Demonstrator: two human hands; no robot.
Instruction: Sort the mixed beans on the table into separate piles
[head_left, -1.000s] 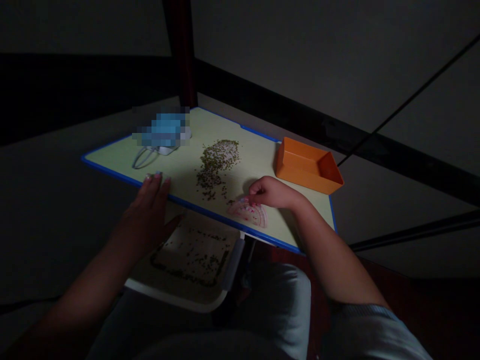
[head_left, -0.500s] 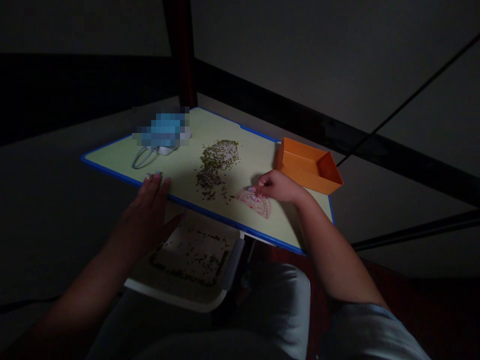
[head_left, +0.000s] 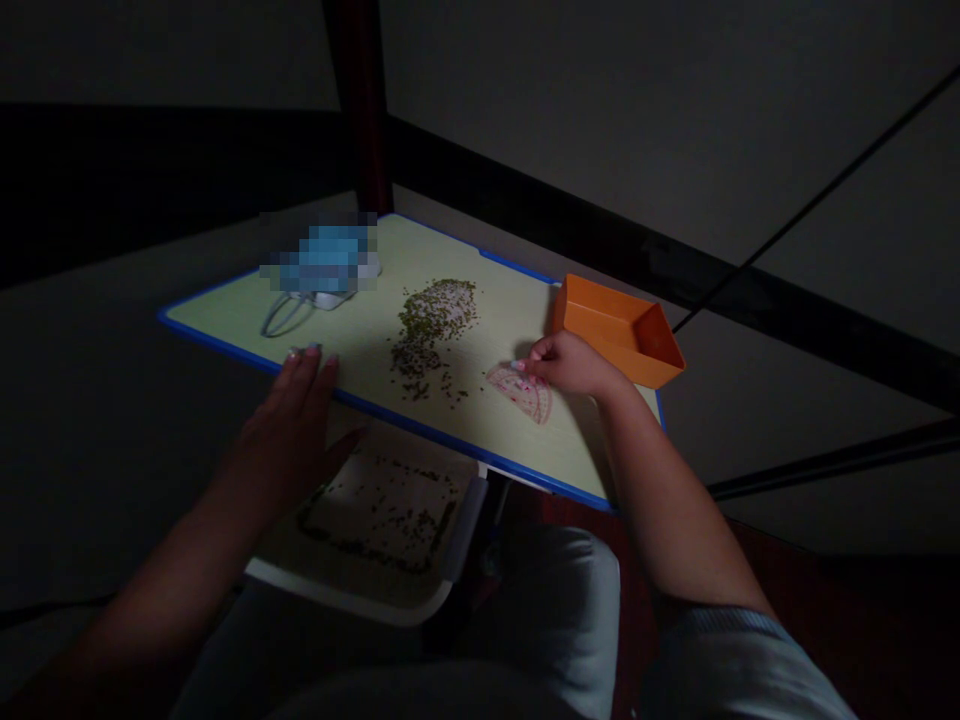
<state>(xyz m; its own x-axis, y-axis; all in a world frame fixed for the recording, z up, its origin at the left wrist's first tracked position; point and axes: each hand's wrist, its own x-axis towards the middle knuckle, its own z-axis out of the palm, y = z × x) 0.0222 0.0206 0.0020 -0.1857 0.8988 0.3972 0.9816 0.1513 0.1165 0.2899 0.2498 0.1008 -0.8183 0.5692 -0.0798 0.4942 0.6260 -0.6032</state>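
My right hand (head_left: 566,362) pinches a clear protractor with pink markings (head_left: 532,398) close to the pale tabletop, right of the scattered beans. The small green and dark beans (head_left: 439,310) lie in a loose patch at the middle of the table, some strewn toward its front edge. My left hand (head_left: 292,410) is open, fingers stretched out at the table's blue front edge. Below that edge, partly behind the left hand, a white bin (head_left: 420,605) holds more small beans on its floor.
An orange box (head_left: 619,355) stands at the table's right, just behind my right hand. A blurred blue item with a grey cord loop (head_left: 281,315) sits at the left back. The table (head_left: 517,275) has a blue rim, and walls stand behind it.
My right hand has shifted slightly right and back with the protractor, away from the beans. The left hand has stayed nearly in place.
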